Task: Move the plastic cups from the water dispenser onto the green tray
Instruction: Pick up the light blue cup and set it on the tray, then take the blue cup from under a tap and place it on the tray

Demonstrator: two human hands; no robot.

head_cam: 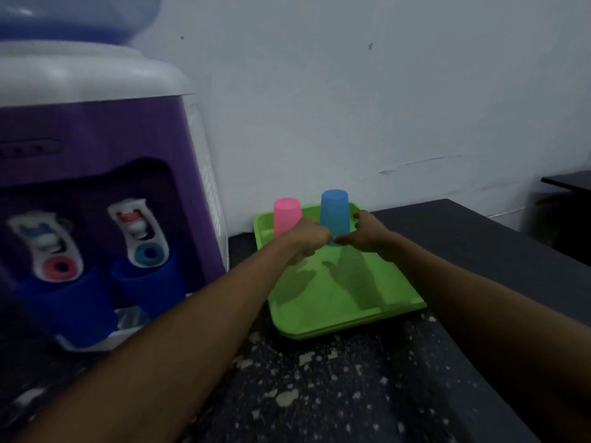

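Far to the left of both sets of fingers stands the water dispenser (105, 174), purple-fronted with a white top, and two dark blue cups (68, 310) sit upright under its taps, well apart from the hands. The left hand (308, 239) reaches over the far end of the green tray (335, 302) with its fingers (321, 236) curled closed at the base of the light blue cup (334, 212); whether they actually grip the cup cannot be told. Just behind and left of those fingers an upside-down pink cup (287, 215) stands in the tray's far left corner. The light blue cup, also upside down, rises between the two hands. The right hand (367, 231) meets it from the right, fingers bent around its lower rim. The tray rests on the dark speckled bench (351, 378).
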